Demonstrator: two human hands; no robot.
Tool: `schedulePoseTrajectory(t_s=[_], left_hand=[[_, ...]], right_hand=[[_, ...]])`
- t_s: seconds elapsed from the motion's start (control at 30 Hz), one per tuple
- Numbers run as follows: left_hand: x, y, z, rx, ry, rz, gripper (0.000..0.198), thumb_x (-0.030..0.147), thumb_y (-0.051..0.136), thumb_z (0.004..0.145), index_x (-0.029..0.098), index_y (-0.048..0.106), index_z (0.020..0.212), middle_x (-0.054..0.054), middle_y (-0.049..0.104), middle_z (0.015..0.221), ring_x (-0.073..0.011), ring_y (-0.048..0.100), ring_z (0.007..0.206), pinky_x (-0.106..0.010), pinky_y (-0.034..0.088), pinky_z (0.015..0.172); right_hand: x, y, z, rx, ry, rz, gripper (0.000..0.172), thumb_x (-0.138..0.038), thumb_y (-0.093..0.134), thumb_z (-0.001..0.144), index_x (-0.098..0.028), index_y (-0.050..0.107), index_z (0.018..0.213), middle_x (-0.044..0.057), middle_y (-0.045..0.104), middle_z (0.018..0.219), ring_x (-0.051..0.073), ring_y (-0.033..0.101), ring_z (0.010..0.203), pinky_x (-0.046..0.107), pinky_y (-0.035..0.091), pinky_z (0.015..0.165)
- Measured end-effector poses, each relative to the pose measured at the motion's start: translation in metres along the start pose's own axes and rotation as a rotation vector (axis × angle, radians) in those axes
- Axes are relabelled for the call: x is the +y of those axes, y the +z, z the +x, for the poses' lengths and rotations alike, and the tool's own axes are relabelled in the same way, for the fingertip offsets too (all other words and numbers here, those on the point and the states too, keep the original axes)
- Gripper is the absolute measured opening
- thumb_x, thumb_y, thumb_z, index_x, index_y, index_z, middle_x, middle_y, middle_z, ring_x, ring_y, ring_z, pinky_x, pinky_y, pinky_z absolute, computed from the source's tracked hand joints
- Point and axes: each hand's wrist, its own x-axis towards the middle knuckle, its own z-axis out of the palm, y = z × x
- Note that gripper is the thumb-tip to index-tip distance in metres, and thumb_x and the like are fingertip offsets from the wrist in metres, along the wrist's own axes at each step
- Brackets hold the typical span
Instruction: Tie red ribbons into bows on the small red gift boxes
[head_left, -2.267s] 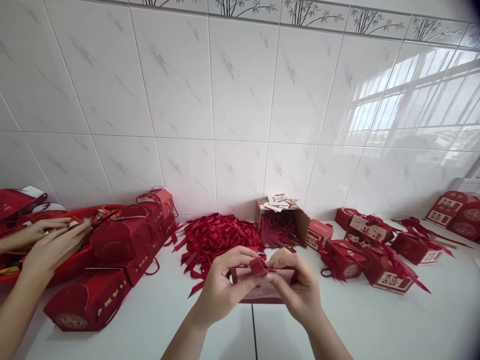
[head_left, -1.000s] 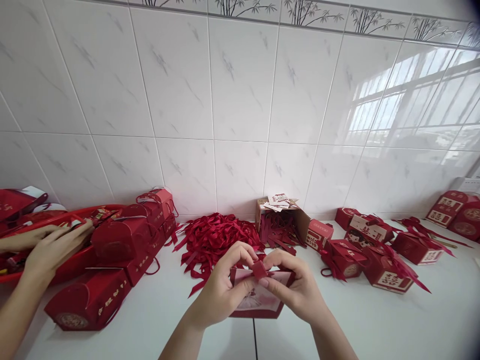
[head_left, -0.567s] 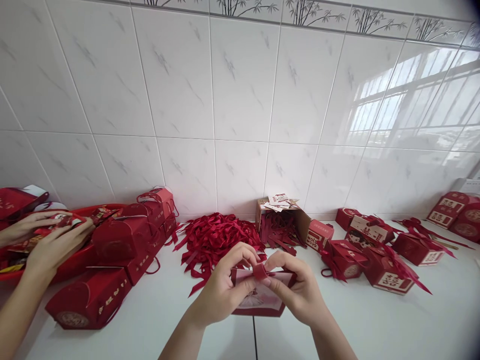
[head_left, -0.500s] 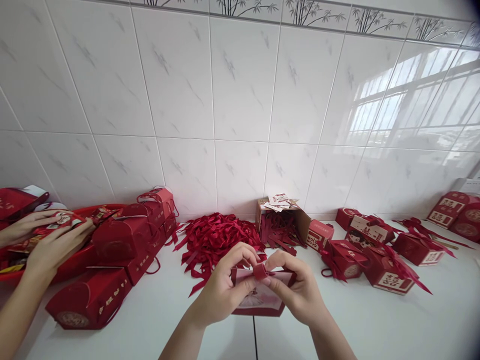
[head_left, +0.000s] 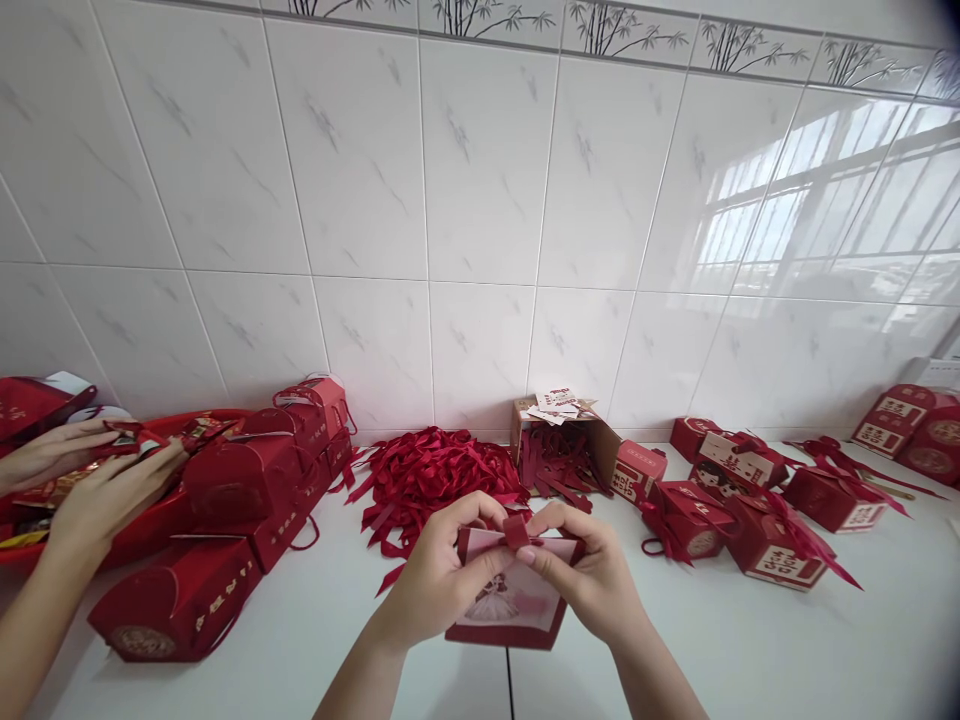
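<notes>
A small red gift box [head_left: 514, 600] with a pink picture panel stands on the white counter [head_left: 750, 650] in front of me. My left hand [head_left: 442, 575] grips its left side, thumb and fingers pinching at the top. My right hand [head_left: 589, 575] holds the right side and pinches a short dark red ribbon [head_left: 516, 531] at the box's top edge. Both hands are closed on the box and ribbon.
A heap of red ribbons [head_left: 439, 470] lies behind the box, beside an open carton [head_left: 570, 440] of ribbons. Finished red boxes [head_left: 750, 500] sit at right, more boxes [head_left: 225, 520] at left. Another person's hands [head_left: 97, 490] work over a red tray [head_left: 150, 530] at far left.
The box has tipped so that more of its pink front shows. My fingers kept working the ribbon at its top. The other person's hands shifted slightly over the tray.
</notes>
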Motion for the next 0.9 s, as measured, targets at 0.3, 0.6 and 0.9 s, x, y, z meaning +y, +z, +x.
schedulePoseTrajectory(t_s=[0.3,0.6,0.9], left_hand=[[0.005,-0.018,-0.004,0.080,-0.081,0.030,0.007,0.027,0.062,0.086,0.020,0.060,0.085,0.000,0.061,0.088,-0.0144,0.057,0.084,-0.023,0.046,0.075],[-0.004,-0.011,-0.005,0.065,-0.179,-0.010,0.018,0.037,0.064,0.084,0.021,0.054,0.084,0.003,0.053,0.076,-0.0116,0.051,0.066,-0.021,0.044,0.056],[-0.001,-0.015,-0.003,0.006,-0.162,0.101,0.014,0.035,0.062,0.085,0.023,0.055,0.085,0.001,0.057,0.083,-0.0141,0.054,0.074,-0.025,0.047,0.065]], right_hand=[[-0.004,-0.026,0.005,-0.184,0.034,-0.199,0.021,-0.036,0.066,0.084,-0.025,0.069,0.101,0.004,0.063,0.089,0.014,0.055,0.075,0.025,0.045,0.065],[-0.005,-0.026,0.006,-0.202,0.145,-0.296,0.025,-0.045,0.064,0.084,-0.023,0.075,0.090,0.003,0.055,0.078,0.012,0.048,0.067,0.023,0.041,0.059],[-0.007,-0.030,0.005,-0.232,0.226,-0.244,0.032,-0.045,0.059,0.086,-0.016,0.074,0.084,0.003,0.063,0.065,0.011,0.049,0.055,0.021,0.039,0.050]])
